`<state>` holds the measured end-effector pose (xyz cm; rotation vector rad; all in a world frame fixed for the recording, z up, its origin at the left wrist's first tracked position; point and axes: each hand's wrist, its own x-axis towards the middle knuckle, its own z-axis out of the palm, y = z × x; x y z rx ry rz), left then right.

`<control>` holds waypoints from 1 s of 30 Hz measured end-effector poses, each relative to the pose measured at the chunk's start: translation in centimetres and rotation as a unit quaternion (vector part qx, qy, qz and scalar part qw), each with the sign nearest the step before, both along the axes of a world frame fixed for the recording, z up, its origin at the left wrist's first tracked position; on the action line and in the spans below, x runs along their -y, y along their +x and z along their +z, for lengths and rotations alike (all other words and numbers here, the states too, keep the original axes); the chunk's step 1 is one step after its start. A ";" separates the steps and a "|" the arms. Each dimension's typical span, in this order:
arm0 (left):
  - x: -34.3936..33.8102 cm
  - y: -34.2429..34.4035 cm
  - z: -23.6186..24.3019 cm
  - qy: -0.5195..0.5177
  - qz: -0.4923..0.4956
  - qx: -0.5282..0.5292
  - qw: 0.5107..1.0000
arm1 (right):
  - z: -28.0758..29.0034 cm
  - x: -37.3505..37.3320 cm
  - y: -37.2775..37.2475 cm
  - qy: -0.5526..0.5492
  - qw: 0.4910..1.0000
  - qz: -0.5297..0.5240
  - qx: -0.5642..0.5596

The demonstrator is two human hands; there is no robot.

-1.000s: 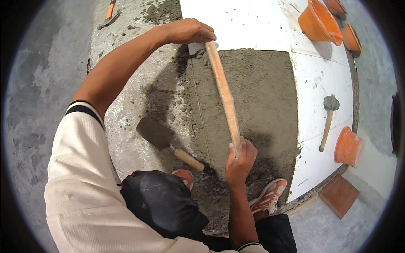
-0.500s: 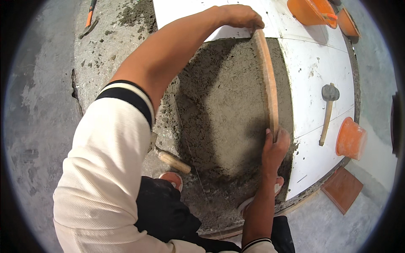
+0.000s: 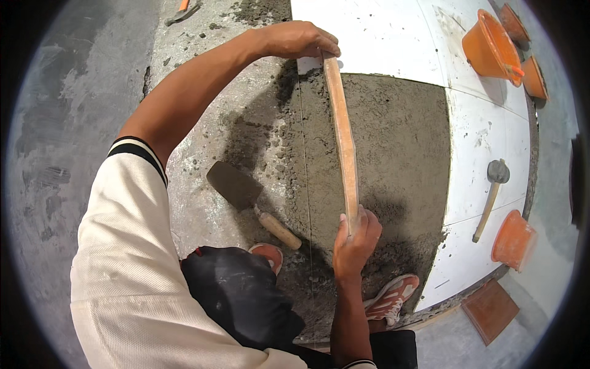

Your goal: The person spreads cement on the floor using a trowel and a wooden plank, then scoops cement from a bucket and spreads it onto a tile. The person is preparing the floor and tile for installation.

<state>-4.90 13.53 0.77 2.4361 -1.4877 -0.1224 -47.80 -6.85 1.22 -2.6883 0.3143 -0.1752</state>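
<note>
My left hand (image 3: 304, 38) grips the far end of a long wooden batten (image 3: 341, 138), near the edge of the white tiles at the top. My right hand (image 3: 355, 243) grips the near end of the batten, which lies lengthwise over a bed of smoothed grey mortar (image 3: 402, 147). A thin string runs along the left of the mortar. A trowel (image 3: 236, 190) with a wooden handle lies on the rough concrete left of the batten, near my shoe (image 3: 390, 295) and the other one.
White tiles (image 3: 479, 141) border the mortar on top and right, carrying a rubber mallet (image 3: 495, 190) and orange buckets (image 3: 485, 49), (image 3: 513, 240). A hammer (image 3: 181, 13) lies at top left, a brown square tile (image 3: 491, 310) at lower right.
Half a second ago the batten was farther right, near the mortar's right edge. It and both my hands have since moved left, with the view shifting too.
</note>
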 end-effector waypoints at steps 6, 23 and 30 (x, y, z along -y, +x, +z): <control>0.8 -0.7 0.1 -0.066 -0.024 -0.032 0.997 | 0.7 0.5 0.1 -0.005 1.000 -0.006 0.012; -34.6 -1.6 25.4 0.004 0.319 -0.180 0.930 | 0.2 -10.2 -1.6 0.124 0.945 0.261 -0.154; -36.3 -5.3 26.2 -0.062 0.404 -0.010 0.913 | -0.2 -12.3 -1.5 0.116 0.931 0.240 -0.250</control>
